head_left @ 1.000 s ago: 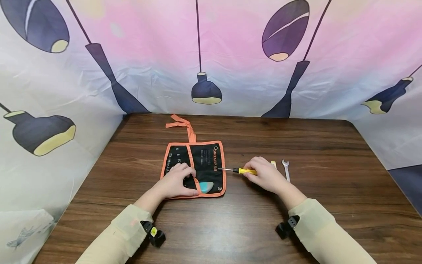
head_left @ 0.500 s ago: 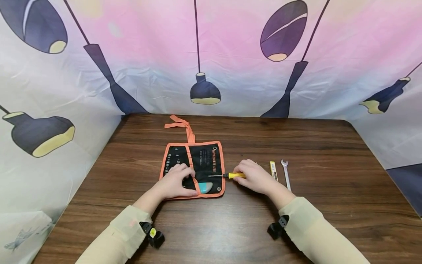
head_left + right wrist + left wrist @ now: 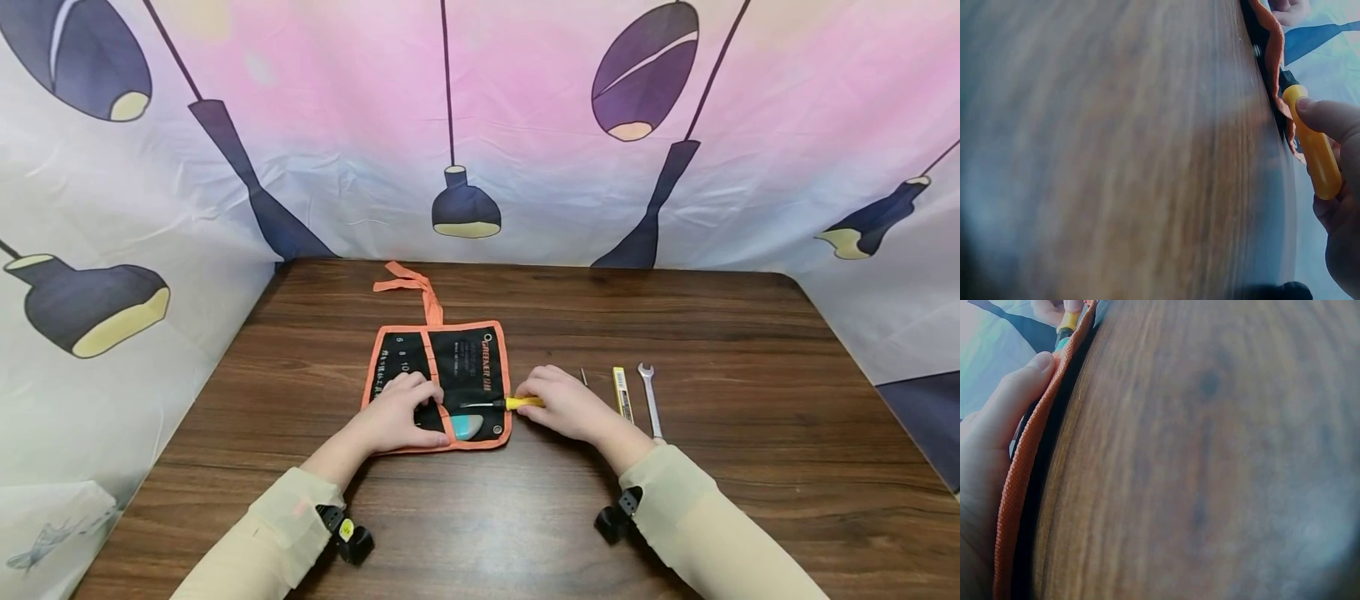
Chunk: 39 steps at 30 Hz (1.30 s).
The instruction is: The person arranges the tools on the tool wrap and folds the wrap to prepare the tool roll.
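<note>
A black tool roll (image 3: 461, 358) with orange trim lies unrolled on the table in the head view. My left hand (image 3: 401, 410) holds its lower left part, bent fingers at the orange pocket strip and thumb on the near edge; the thumb (image 3: 1019, 394) also shows in the left wrist view. My right hand (image 3: 562, 402) grips a yellow-handled screwdriver (image 3: 522, 402), thumb along the handle (image 3: 1316, 153) in the right wrist view. Its shaft points left above the roll, the tip near the pocket strip. A turquoise and grey rounded end (image 3: 467, 427) sticks out of a pocket.
Right of my right hand lie a wrench (image 3: 650, 398), a yellow and white narrow object (image 3: 622, 392) and a thin metal shaft (image 3: 583, 377), partly hidden. Orange ties (image 3: 416, 283) stretch behind the roll. A printed curtain (image 3: 360, 183) hangs around the wooden table (image 3: 712, 333).
My right hand has moved left with the screwdriver, carrying its shaft from the roll's right edge over the roll toward the pocket strip. The left hand stays in place.
</note>
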Tool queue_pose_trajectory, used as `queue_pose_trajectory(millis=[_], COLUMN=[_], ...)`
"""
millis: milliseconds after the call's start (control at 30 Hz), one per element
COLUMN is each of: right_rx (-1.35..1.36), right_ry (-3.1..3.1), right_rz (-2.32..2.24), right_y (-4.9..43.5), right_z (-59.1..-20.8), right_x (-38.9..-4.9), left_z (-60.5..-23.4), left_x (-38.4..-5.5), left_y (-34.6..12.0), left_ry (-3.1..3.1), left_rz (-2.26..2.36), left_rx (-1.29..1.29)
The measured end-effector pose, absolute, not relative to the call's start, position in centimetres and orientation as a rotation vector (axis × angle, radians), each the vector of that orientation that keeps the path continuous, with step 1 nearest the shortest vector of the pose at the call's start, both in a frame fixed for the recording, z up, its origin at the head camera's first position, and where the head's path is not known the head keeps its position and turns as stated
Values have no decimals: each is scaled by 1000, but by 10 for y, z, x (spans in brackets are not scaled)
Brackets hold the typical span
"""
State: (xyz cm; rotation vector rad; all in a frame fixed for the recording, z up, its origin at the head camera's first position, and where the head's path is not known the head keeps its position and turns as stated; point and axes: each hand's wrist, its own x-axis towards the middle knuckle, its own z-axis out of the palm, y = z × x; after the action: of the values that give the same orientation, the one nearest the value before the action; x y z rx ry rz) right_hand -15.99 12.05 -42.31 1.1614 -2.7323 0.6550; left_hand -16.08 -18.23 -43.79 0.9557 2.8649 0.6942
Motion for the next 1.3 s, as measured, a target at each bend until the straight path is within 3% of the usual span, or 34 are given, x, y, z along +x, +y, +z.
queue_pose_trajectory(millis=[1300], right_rx=[1183], right_ry=[-2799], right_rz=[668], right_y=[79], right_z=[-425], right_x=[-163], left_z=[-439], left_x=[-159], left_y=[-183], left_ry=[2871], left_rz=[769], left_rx=[1026])
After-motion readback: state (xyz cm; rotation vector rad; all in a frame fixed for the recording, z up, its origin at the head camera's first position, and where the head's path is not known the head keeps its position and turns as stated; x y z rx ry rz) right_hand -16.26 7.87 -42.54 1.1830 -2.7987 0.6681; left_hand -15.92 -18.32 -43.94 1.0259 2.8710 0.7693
